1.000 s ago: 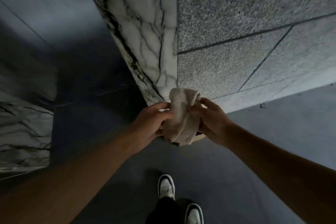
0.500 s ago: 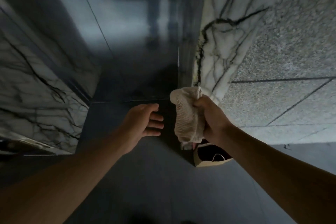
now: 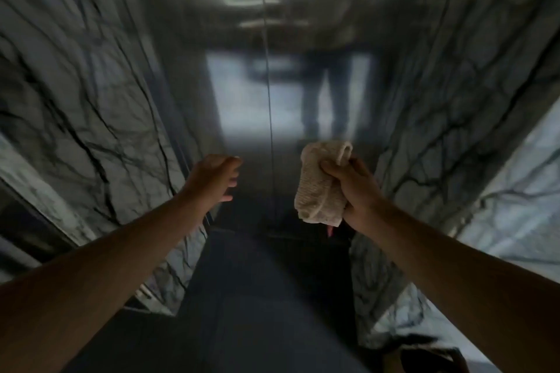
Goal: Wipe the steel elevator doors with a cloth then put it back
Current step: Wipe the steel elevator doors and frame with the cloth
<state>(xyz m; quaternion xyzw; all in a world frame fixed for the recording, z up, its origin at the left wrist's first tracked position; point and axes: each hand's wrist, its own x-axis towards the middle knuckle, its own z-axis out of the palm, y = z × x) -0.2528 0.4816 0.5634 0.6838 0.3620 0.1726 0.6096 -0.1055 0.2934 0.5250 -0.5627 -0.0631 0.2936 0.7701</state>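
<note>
Marble, dark-veined and blurred, on the left jamb (image 3: 75, 100). Just right of it, reached forward with the left grip (image 3: 213, 180): fingers loosely spread, holding nothing, close to the left door leaf. Could not tell whether touching it.

Faced the steel elevator doors (image 3: 242, 100) squarely. Closed, meeting at a thin vertical seam (image 3: 268, 85), with a hazy reflection of a standing person across the right leaf.

Right of the seam, held the cloth (image 3: 319, 188) in the right grip (image 3: 354, 188). Fingers and thumb curled tight round its upper part, the rest hanging bunched below. Raised before the lower part of the right leaf, apparently short of the steel, though could not rule out contact through the blur.

Further right, more veined marble (image 3: 439, 130). Low in the right corner, a dim brownish shape (image 3: 424, 354), too dark to name.

Judged the task barely begun. Done so far: cloth in hand, brought up to the doors. Found no wiped band or streak to tell cleaned steel from uncleaned, and no stroke visibly laid.

Left to do, on this reading: open the bunched cloth against the steel, work across both leaves from top to bottom, then put the cloth back. Could not make out its resting place with any certainty.
</note>
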